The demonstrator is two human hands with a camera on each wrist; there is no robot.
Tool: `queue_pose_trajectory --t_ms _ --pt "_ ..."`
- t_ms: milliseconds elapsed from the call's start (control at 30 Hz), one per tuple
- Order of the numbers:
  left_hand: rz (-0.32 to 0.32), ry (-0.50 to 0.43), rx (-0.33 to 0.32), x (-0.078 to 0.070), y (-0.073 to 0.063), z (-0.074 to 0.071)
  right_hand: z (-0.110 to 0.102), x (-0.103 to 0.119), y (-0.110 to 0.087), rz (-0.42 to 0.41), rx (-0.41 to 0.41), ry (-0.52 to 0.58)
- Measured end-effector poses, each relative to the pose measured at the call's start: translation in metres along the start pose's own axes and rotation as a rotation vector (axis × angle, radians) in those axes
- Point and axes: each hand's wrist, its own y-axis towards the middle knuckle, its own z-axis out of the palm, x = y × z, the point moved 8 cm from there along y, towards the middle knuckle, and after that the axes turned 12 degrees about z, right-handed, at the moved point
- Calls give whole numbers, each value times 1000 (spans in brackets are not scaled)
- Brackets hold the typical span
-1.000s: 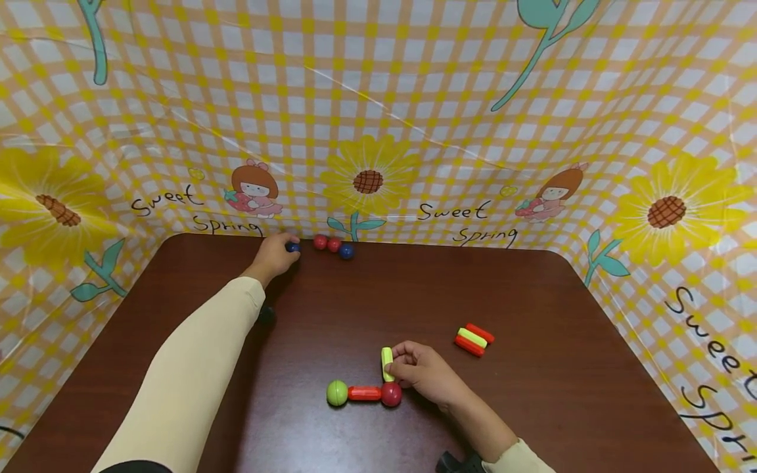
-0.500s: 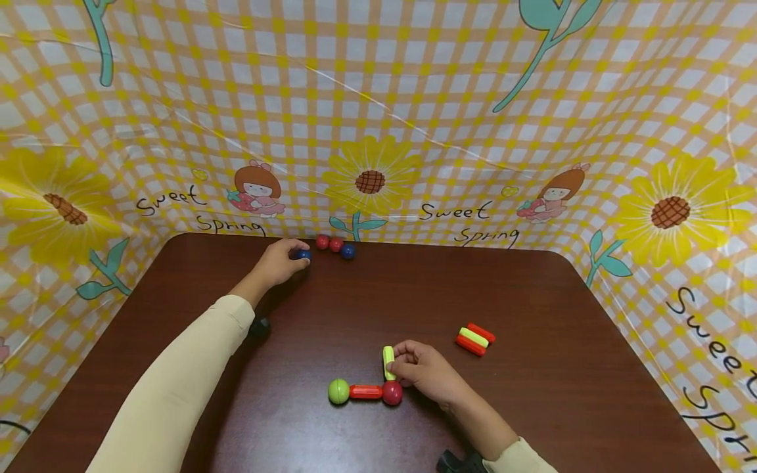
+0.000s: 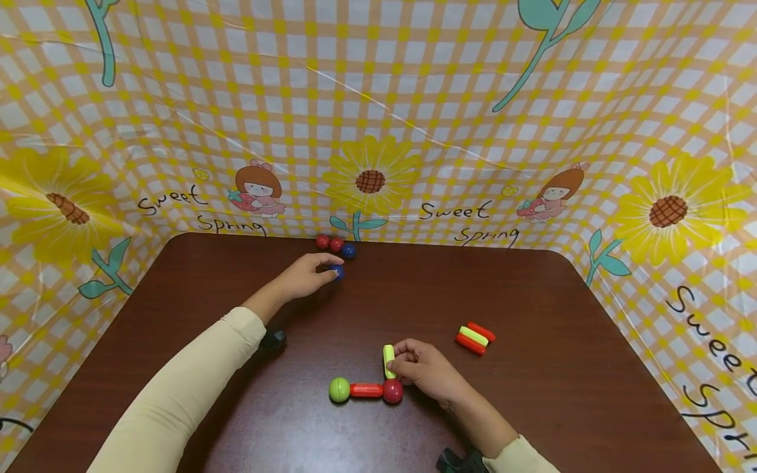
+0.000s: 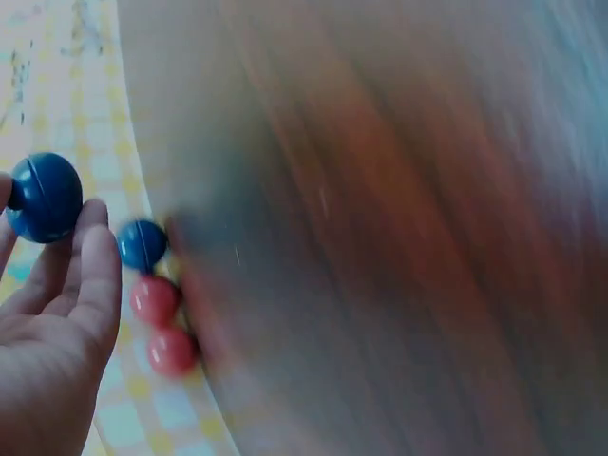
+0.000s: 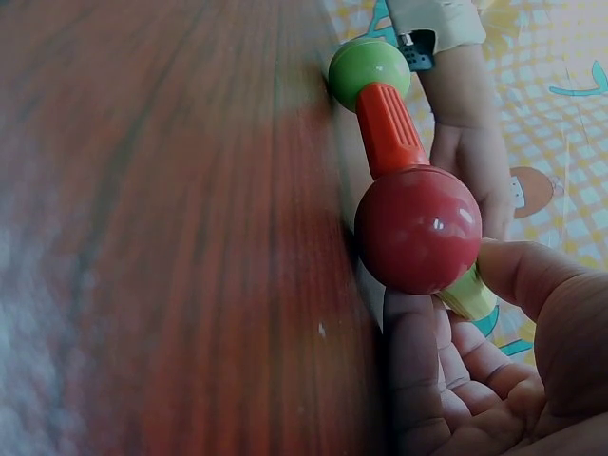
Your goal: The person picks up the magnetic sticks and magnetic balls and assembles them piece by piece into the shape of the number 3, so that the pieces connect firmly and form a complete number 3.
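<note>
In the head view my left hand (image 3: 305,276) pinches a blue ball (image 4: 46,198) between thumb and fingers, over the back of the table. My right hand (image 3: 427,369) grips a yellow-green rod (image 3: 388,360) whose near end meets a dark red ball (image 3: 393,391). From that ball a red rod (image 3: 367,390) runs left to a green ball (image 3: 340,389). These joined pieces lie on the table in front of me. The right wrist view shows the red ball (image 5: 419,230) close up, with the yellow-green rod partly hidden behind it.
Two red balls (image 3: 329,243) and another blue ball (image 3: 349,250) sit by the table's back edge. Right of my right hand lie two red rods (image 3: 470,344) with a yellow-green rod (image 3: 474,336) between them. A checked cloth (image 3: 390,98) rises around the brown table (image 3: 532,407).
My left hand has carried the blue ball right and toward me, away from the back edge. The right hand and the joined pieces have stayed nearly still.
</note>
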Motion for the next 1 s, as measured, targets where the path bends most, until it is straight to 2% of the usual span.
queue_pose_trajectory --t_ms 167,367,600,767,1000 --pt "-2 -102 76 -11 3 25 0 0 0 -6 4 4" --pt "-20 -184 123 -18 4 46 0 -2 1 9 2 3" --pt "40 -224 183 -30 4 70 -1 -3 2 20 -2 16" --pt "73 -274 252 -38 -1 88 -1 -3 3 26 -5 17" --pt "96 -265 334 -51 -8 103 -1 -4 3 23 -8 18"
